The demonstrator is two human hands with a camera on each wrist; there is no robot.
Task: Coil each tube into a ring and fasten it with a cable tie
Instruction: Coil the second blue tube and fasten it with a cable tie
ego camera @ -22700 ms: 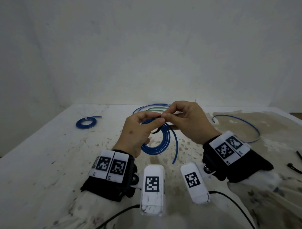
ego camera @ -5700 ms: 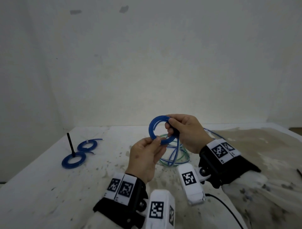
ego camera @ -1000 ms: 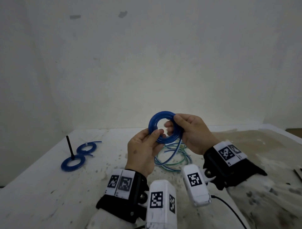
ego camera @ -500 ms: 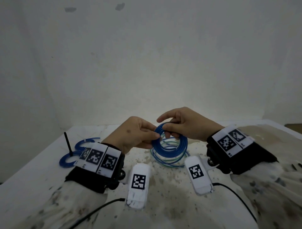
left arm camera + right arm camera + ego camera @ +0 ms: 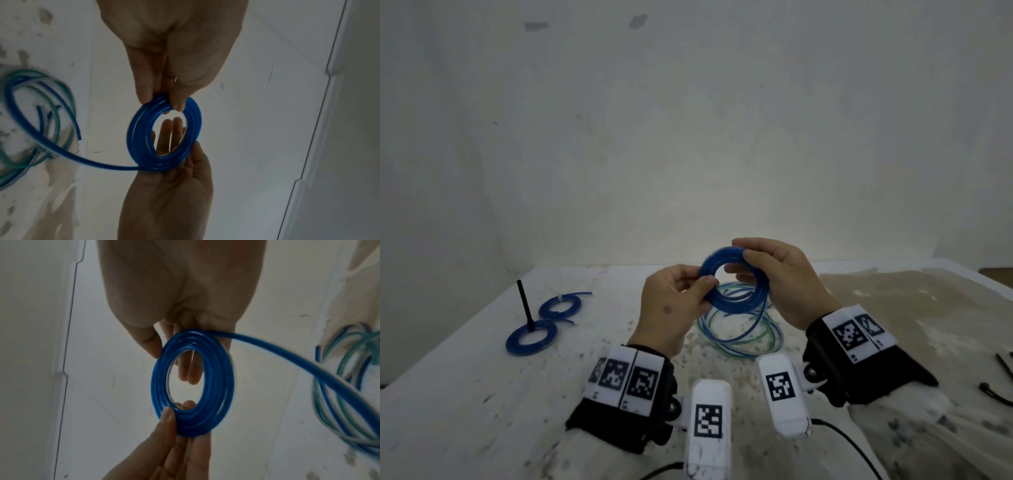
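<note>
The blue coil is held up above the table, a loose tail trailing down to the heap of tubes beneath. The left hand pinches its rim at eight o'clock, thumb on top. The right hand holds the two-o'clock side (fingers behind, thumb in front). Two finished rings lie at the table's ten o'clock.

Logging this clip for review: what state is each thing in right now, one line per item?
Blue tube coil: wound into a ring, held off the table, no tie visible, tail trailing loose.
Left hand: pinches the coil's near-left edge.
Right hand: holds the coil's far-right side.
Loose tubes: blue and green, uncoiled on the table.
Two finished rings: flat on the table at left.
Cable ties: lying unused at right.
</note>
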